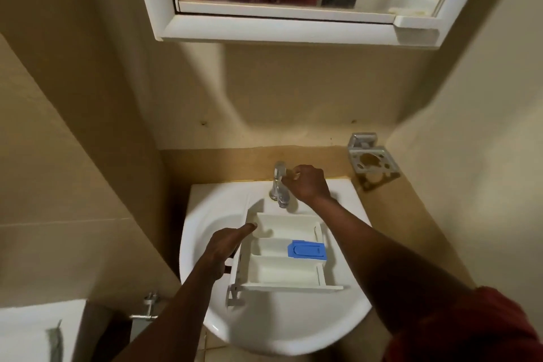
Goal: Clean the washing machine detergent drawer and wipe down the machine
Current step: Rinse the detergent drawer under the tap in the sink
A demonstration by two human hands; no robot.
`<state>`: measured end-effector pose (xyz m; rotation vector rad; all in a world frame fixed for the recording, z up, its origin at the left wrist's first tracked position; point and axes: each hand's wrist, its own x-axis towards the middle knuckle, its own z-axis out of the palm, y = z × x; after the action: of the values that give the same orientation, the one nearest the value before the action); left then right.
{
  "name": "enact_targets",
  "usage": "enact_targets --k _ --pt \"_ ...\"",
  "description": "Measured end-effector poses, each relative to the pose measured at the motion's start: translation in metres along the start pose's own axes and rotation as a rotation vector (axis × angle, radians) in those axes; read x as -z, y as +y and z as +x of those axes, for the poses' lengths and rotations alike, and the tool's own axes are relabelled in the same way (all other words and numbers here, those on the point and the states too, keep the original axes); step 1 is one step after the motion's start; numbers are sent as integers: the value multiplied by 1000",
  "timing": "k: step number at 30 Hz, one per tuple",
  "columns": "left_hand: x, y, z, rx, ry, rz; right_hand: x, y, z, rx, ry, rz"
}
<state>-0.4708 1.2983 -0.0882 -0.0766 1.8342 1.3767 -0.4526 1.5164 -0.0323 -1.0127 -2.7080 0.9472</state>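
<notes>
The white detergent drawer [282, 256] lies in the white sink [202, 232], with a blue insert [307, 249] in its middle compartment. My left hand [223, 247] holds the drawer's left side, index finger stretched along its edge and the other fingers curled under it. My right hand [307, 184] reaches to the chrome tap [279, 182] at the back of the sink and its fingers are curled on the tap's handle. No water stream shows below the spout.
A white mirror cabinet [282, 29] hangs above the sink. A metal holder [371, 160] is fixed to the wall at the right. A chrome valve [150, 307] and a white fixture [35, 329] are at the lower left. Beige walls stand close on both sides.
</notes>
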Motion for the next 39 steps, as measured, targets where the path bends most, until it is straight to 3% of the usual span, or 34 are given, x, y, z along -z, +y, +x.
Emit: enact_targets --k 7,16,39 --pt "-10 -18 19 13 7 -26 -17 5 41 11 -146 -74" --pt "-35 -27 27 118 66 -111 -22 12 51 47 -170 -52" --pt "-44 -30 30 131 79 -151 -11 23 68 98 -220 -144"
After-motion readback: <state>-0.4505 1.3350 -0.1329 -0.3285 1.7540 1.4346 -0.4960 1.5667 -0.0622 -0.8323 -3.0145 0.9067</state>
